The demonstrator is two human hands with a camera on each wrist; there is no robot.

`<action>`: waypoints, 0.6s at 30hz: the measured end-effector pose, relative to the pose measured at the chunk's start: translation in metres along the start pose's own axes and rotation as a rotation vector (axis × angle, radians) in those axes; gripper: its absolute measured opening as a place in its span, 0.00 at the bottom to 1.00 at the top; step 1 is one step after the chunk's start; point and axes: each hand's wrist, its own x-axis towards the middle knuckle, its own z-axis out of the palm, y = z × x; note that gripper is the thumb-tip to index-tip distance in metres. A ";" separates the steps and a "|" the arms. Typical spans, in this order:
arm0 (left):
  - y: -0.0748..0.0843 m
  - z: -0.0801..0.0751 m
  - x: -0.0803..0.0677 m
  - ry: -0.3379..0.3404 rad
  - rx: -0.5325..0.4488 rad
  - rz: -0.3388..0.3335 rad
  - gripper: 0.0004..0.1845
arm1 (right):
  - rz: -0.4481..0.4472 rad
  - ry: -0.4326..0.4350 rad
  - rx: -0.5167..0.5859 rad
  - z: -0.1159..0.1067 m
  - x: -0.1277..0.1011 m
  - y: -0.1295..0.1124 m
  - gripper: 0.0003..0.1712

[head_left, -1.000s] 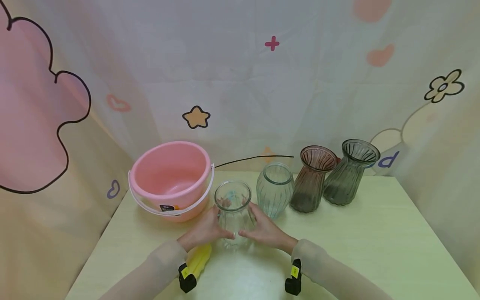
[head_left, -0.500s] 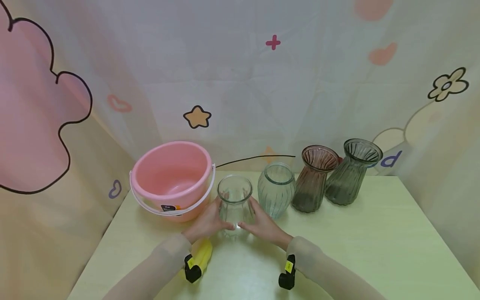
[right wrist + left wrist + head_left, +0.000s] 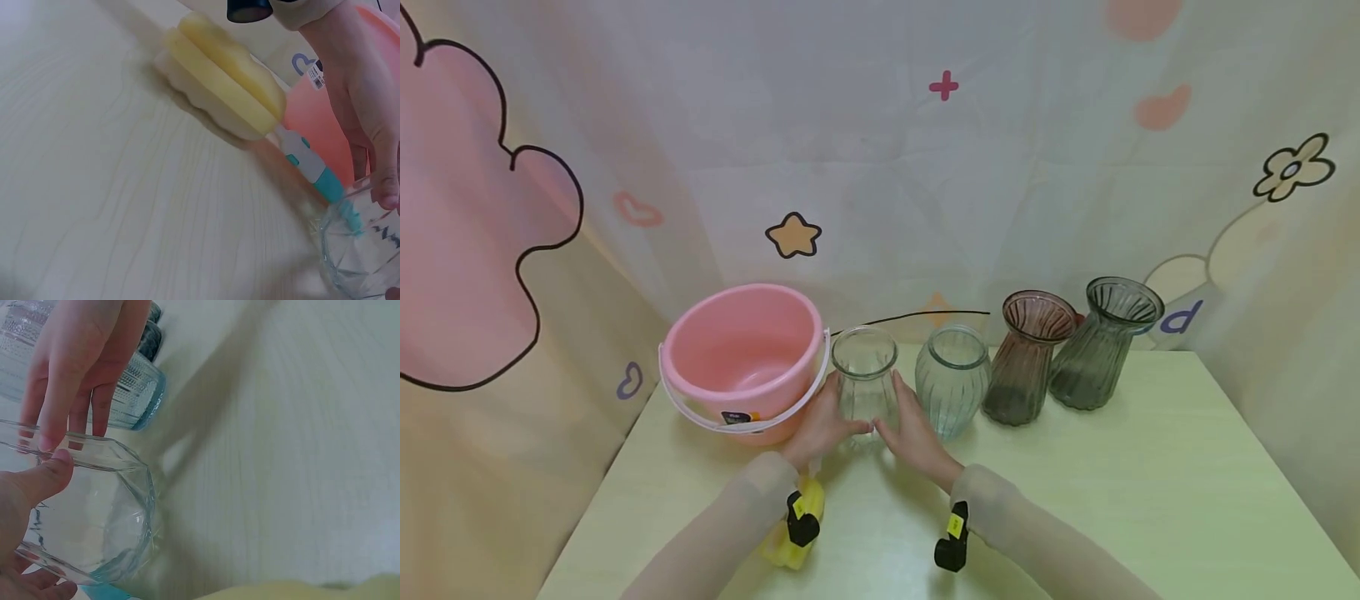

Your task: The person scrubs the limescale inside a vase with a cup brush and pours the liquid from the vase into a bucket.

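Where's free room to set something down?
Widest: the right of the table, in front of the gray vase, beyond the right sleeve. Smaller: between it and the left sleeve, right of the yellow brush. Crowded: bucket through clear vase to gray vase.

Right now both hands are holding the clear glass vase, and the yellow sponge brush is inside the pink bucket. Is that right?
Not quite: the yellow sponge brush isn't inside the pink bucket. The right wrist view shows it lying on the table, outside the bucket. The left hand and right hand do hold the clear glass vase.
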 end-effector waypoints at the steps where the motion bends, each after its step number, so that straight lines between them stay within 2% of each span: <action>1: 0.000 0.000 0.001 0.000 0.006 -0.005 0.57 | 0.014 0.002 0.001 0.000 0.001 -0.001 0.45; 5: 0.002 0.000 0.005 -0.010 -0.007 -0.025 0.57 | 0.048 -0.002 0.011 -0.002 0.000 -0.002 0.47; 9: 0.003 -0.001 0.000 -0.008 0.003 -0.041 0.55 | 0.041 -0.025 0.041 -0.004 -0.006 -0.002 0.48; 12: 0.004 -0.003 -0.010 0.001 0.014 -0.027 0.54 | 0.029 -0.047 0.061 -0.008 -0.016 -0.001 0.48; 18: 0.005 -0.009 -0.041 0.039 0.053 0.029 0.46 | 0.068 -0.130 0.162 -0.023 -0.040 0.001 0.45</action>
